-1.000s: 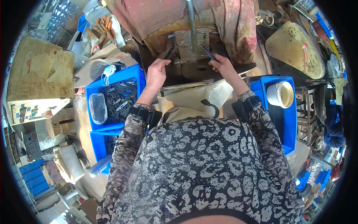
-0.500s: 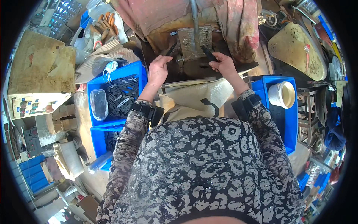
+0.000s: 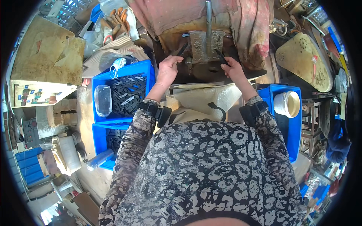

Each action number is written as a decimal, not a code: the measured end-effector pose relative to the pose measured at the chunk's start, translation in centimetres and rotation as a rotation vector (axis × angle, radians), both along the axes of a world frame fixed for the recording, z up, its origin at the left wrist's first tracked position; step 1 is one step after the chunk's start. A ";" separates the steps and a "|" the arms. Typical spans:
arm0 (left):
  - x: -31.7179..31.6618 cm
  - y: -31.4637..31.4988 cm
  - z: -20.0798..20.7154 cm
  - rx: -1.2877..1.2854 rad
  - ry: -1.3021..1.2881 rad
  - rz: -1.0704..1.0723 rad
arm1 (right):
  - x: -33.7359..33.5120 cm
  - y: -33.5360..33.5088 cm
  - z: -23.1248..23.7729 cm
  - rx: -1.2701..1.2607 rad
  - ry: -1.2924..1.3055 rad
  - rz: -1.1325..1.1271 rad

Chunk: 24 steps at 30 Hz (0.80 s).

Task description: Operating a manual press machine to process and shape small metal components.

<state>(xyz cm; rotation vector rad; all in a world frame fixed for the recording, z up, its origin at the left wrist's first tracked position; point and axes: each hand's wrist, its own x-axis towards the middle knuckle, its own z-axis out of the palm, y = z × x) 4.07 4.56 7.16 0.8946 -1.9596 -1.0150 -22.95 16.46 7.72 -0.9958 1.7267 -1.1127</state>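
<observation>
Two dark, slender, elongated pieces observed, one per hand. Left piece (image 3: 183,49): gripped at its near end by the fingers of the left hand (image 3: 168,70), far end pointed away and inclined to the right. Right piece (image 3: 221,56): near end pinched by the right hand (image 3: 233,69), far end inclined to the left. The pieces are held well apart; surface detail cannot be resolved.

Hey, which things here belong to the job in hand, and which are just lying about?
Likely in the job:
left hand, holding a dark strip
right hand, holding another dark strip
dark parts in a blue bin

Probably just lying about:
face mask
gloves
clear plastic box
</observation>
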 end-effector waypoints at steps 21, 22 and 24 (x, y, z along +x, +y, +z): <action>0.4 -0.6 -1.8 0.059 -0.092 -0.114 | 0.4 0.5 0.3 -0.056 0.487 -0.048; 0.4 -0.6 -1.8 0.055 -0.111 -0.127 | 0.4 0.5 0.2 -0.072 0.485 -0.064; 0.4 -0.6 -1.7 0.108 -0.110 -0.136 | 0.5 0.1 -0.1 0.006 0.493 -0.079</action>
